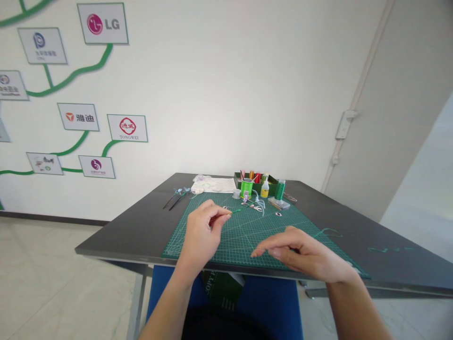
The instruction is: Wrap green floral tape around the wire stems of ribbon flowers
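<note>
One green thread (237, 211) at the frame's centre, pinched by our left hand (204, 231), stretches rightward and slightly up, farther from our right hand (306, 254), lower right, whose grip we cannot tell.

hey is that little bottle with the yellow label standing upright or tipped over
Upright: the yellow-labelled bottle stands with its white nozzle pointing up, right of the green can.

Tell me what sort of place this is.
Likely a craft workspace in an office-like room: there's a gridded green cutting mat, colourful thread spools and, behind, company-logo signs on the wall.
</note>
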{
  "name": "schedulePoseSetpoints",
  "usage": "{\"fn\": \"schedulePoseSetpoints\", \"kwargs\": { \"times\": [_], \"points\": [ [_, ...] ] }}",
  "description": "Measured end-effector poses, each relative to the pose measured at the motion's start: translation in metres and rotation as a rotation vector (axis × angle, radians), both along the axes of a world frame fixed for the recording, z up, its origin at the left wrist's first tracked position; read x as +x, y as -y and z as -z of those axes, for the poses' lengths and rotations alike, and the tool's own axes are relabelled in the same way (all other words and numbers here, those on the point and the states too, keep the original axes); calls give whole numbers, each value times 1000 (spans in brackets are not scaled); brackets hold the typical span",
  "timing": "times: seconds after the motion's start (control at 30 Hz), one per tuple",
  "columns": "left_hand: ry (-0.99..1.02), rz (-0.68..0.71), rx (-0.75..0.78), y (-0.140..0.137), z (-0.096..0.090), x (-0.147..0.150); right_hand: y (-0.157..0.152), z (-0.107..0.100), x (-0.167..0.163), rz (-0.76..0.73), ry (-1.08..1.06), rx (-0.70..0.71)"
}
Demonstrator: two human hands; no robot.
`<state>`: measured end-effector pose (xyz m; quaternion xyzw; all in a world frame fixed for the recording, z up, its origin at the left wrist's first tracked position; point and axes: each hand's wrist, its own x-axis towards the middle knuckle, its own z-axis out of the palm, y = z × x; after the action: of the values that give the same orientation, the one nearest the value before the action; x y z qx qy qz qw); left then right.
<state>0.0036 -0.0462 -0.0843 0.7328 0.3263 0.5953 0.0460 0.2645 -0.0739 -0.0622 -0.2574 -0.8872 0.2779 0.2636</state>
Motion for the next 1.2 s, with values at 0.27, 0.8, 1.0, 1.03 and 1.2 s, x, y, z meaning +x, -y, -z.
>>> {"fn": "schedulePoseSetpoints", "kwargs": {
  "times": [0.27, 0.8, 1.0, 1.03, 1.2],
  "points": [
    [-98, 25, -21, 1, -1, 2, 12, -29, -3, -127, 138, 14],
    [-289, 74, 122, 12, 2, 9, -12, -116, -6, -68, 162, -176],
    [-300, 106, 163, 20, -2, 8, -42, -122, -8, -37, 168, -108],
    [-291, 112, 173, 21, -3, 8, -48, -120, -8, -35, 175, -100],
    [-196, 116, 205, 28, -8, 5, -76, -90, -2, -41, 211, -198]
  ]
}}
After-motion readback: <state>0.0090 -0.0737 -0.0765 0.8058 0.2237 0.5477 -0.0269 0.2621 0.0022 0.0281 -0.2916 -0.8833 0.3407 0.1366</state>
